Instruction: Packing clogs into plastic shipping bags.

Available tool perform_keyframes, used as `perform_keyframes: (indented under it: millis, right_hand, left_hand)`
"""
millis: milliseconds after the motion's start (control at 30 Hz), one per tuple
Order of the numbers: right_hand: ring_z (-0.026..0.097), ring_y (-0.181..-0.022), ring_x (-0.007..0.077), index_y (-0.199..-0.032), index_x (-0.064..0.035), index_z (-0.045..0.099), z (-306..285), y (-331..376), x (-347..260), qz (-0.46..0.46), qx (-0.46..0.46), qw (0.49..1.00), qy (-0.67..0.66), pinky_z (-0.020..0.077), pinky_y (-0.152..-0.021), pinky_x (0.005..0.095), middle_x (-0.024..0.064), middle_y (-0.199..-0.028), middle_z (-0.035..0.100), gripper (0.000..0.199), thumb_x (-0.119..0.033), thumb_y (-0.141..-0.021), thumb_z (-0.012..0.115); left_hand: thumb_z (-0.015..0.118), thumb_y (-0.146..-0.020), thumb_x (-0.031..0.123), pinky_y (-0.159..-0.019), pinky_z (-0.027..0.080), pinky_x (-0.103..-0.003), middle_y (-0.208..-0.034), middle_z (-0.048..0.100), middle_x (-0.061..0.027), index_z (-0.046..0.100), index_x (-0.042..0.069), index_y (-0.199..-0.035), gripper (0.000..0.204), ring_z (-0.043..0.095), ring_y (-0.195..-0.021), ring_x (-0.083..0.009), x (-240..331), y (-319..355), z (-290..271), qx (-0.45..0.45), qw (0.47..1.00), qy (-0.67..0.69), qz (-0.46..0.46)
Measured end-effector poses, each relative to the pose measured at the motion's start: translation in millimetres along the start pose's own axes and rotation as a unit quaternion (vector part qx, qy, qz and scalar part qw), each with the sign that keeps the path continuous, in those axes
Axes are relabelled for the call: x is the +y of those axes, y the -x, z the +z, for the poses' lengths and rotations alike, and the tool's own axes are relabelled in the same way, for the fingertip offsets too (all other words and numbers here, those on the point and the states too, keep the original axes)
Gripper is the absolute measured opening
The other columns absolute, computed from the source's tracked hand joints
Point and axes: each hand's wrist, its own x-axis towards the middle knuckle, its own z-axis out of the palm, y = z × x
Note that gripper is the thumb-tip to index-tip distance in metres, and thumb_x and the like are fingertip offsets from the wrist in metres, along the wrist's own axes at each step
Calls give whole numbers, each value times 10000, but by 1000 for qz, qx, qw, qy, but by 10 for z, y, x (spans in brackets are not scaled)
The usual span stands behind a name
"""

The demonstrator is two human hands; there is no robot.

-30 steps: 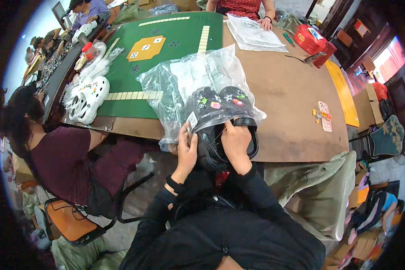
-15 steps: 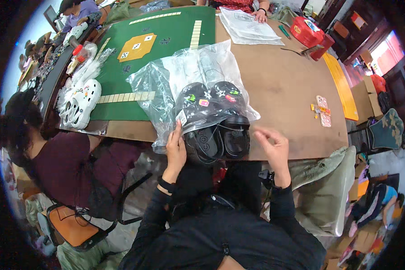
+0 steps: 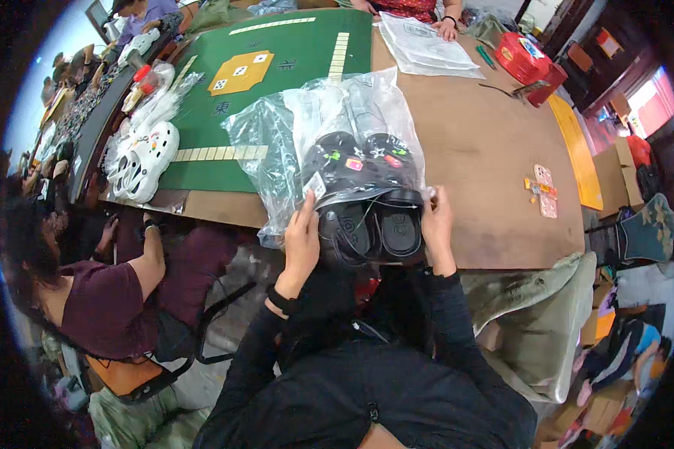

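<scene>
A pair of black clogs (image 3: 348, 173) with colourful charms lies at the table's front edge. Their toes are inside a clear plastic bag (image 3: 266, 131), and their heels stick out of its mouth toward me. On the left of the bag's mouth, my left hand (image 3: 302, 238) is closed on the film next to a small white tag (image 3: 316, 185). My right hand (image 3: 437, 228) pinches the bag's right edge beside the clogs' heels. A thin clear line arches over the heels.
White clogs (image 3: 144, 161) lie on the left of the green mat (image 3: 195, 168). At the right are a phone in a pink case (image 3: 544, 196) and a red box (image 3: 518, 58). A seated person (image 3: 116, 299) is close on my left; another person's hand rests on plastic bags (image 3: 427, 54) across the table.
My right hand has moved left from beside the clogs and taken hold of the bag's right edge. The seated person's forearm at left has come into view.
</scene>
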Motion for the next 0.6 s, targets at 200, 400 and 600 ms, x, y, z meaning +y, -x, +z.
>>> perform_keyframes:
  millis: [200, 400, 600]
  right_hand:
    - [499, -680, 161, -1019, 8, 507, -117, 195, -27, 94, 152, 977, -115, 424, -653, 311, 83, -786, 546, 152, -106, -918, 507]
    - [469, -602, 83, -1074, -31, 486, -366, 359, 27, 103, 167, 962, -193, 379, -518, 228, 40, -805, 534, 170, -35, -903, 493]
    - [521, -940, 235, -1090, -75, 539, -653, 850, -163, -221, 131, 962, 89, 417, -801, 359, 123, -1042, 557, 324, -189, -811, 659]
  left_hand:
    - [525, -779, -53, -618, 420, -404, -709, 445, -114, 497, 93, -1323, 564, 488, -655, -288, 177, -103, -33, 26, 969, -169, 180]
    - [528, -682, -71, -656, 434, -359, -706, 416, -90, 493, 57, -1315, 647, 482, -686, -250, 282, -87, -4, -22, 950, -197, 240]
    - [494, -791, -103, -700, 416, -379, -797, 456, -129, 437, 38, -1349, 578, 471, -751, -296, 173, 152, 65, -78, 973, -114, 185]
